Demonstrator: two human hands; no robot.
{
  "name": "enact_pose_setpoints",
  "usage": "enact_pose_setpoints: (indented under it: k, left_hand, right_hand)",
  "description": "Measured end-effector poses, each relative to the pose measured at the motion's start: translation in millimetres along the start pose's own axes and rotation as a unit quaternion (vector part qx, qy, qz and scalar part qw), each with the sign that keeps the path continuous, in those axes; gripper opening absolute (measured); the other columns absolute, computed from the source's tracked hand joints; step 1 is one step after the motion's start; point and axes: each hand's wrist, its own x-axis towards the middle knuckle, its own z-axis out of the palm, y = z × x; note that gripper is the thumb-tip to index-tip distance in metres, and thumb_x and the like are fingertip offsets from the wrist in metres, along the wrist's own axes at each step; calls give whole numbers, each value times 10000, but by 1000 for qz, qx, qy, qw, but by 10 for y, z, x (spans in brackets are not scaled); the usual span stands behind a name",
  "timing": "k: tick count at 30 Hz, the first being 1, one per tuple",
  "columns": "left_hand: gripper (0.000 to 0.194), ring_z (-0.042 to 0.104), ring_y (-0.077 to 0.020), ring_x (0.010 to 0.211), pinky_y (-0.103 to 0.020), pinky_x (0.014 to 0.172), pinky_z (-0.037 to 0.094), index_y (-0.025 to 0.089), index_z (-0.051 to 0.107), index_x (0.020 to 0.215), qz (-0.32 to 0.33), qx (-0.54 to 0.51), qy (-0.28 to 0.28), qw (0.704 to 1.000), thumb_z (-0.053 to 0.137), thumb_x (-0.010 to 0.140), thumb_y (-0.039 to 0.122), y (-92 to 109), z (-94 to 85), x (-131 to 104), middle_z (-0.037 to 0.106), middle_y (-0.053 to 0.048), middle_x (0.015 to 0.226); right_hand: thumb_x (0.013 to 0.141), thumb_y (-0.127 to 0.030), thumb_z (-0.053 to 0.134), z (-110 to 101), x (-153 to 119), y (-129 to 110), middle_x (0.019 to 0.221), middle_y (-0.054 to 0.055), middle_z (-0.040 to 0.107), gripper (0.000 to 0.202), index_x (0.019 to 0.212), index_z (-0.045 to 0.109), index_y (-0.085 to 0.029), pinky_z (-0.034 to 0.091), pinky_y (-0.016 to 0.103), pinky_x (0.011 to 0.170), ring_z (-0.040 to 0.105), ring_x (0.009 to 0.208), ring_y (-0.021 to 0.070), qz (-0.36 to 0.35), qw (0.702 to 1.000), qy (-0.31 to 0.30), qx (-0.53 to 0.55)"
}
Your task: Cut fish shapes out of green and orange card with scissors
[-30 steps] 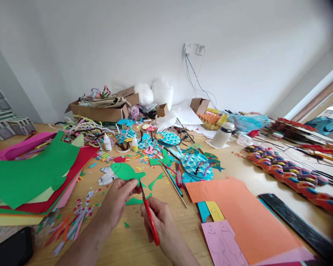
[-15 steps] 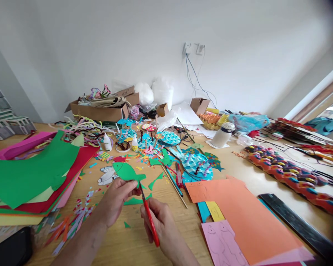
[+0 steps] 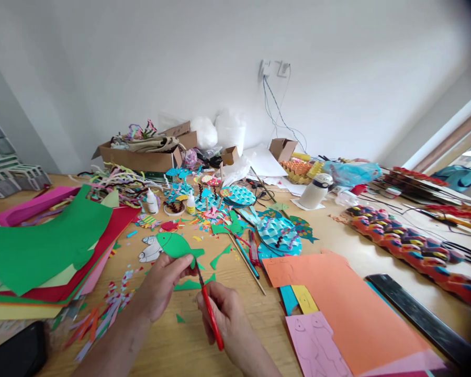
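Observation:
A green paper fish [image 3: 175,245] with a drawn eye and gill line is pinched at its tail end by my left hand [image 3: 165,280]. My right hand [image 3: 223,314] is wrapped round the red handles of a pair of scissors [image 3: 211,309]. Their dark blades point up and away from me and meet the fish's tail beside my left fingertips. Green offcuts [image 3: 194,284] lie on the wooden table below the fish. A white paper cutout with drawn fish [image 3: 149,249] is just behind my left hand.
Stacked coloured paper [image 3: 47,246] and a black phone [image 3: 18,351] are at the left. Orange paper [image 3: 337,303], pink paper [image 3: 316,345] and a black ruler [image 3: 416,314] lie at the right. Farther back stand glue bottles [image 3: 152,201], a white flask [image 3: 316,191] and a cardboard box [image 3: 141,158].
The green fish has shifted slightly left, and its front end has dipped a little. My right hand and the scissors have moved very slightly left.

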Motion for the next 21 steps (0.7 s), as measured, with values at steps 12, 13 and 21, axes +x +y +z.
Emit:
enact_pose_setpoints:
  k: [12,13,21]
  left_hand:
    - [91,552,-146,594,-295,635,478,167,633,640,-7,18,-20,1000,653,674,248,23,21,-2,602,15,591]
    - [88,551,-143,594,-291,633,478,166,630,646,-7,16,-22,1000,653,676,245,23,25,-4,600,16,595]
    - [163,582,-150,664,-251,591,478,170,622,722,29,-13,28,999,700,656,296,140,11,53,620,8,680]
  right_hand:
    - [865,-449,420,-21,-12,49,470,-61,331,367,610,406,-186,233,204,430,331,455,77,2,1000,2,-2]
    - [865,-444,422,-21,-10,49,472,-62,328,363,609,401,-187,230,207,433,329,455,77,2,1000,3,-3]
    - [851,-384,452,-61,3,-2,462,-68,310,348,574,362,-194,211,209,425,309,429,68,3,1000,-16,-13]
